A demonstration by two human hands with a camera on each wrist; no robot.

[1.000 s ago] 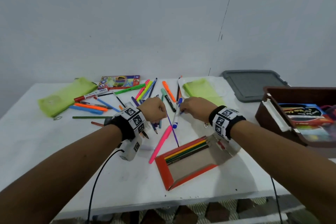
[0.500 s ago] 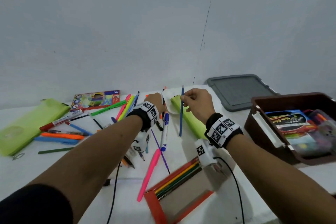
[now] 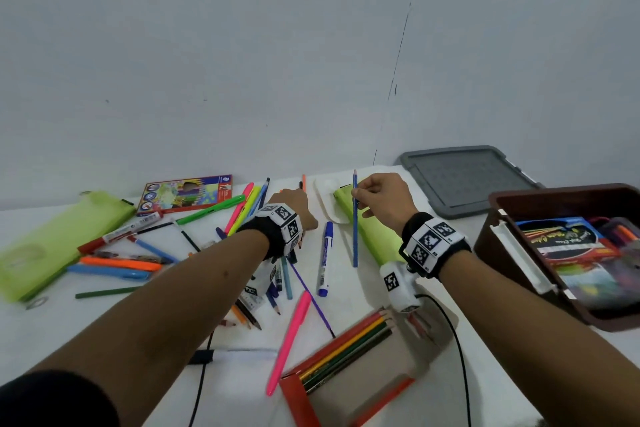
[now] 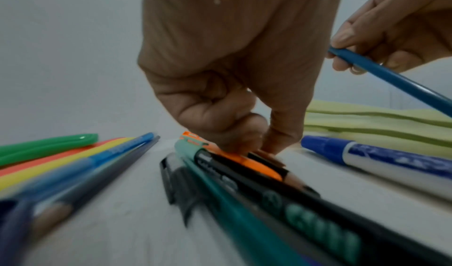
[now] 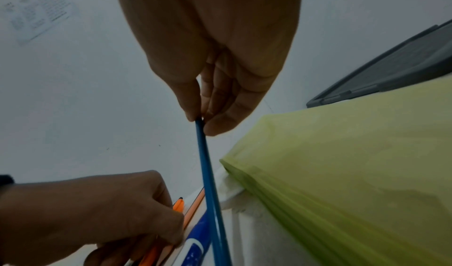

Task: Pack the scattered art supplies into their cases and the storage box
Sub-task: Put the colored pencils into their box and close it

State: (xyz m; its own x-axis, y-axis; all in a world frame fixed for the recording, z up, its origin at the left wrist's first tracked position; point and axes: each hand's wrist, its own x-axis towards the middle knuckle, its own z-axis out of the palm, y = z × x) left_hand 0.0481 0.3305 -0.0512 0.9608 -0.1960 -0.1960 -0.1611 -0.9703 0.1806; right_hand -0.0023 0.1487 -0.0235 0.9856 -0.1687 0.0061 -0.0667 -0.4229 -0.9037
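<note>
— Right hand (image 3: pixel 382 199)?
— Thumb and fingertips pinch blue pencil (image 3: pixel 355 229) near its top, held upright above the table (image 3: pixel 349 308), clear of the green pouch (image 3: pixel 375 232) beside it.
— Left hand (image 4: pixel 234 88)?
— Fingers curled down, pinching an orange pen (image 4: pixel 247 162) in a cluster of pens on the table, beside a blue marker (image 3: pixel 325 258).
— Cases?
— Open red pencil case (image 3: pixel 353 381) near the front edge, a few pencils inside. Brown storage box (image 3: pixel 571 246) at right, partly filled; grey lid (image 3: pixel 464 178) behind it.
</note>
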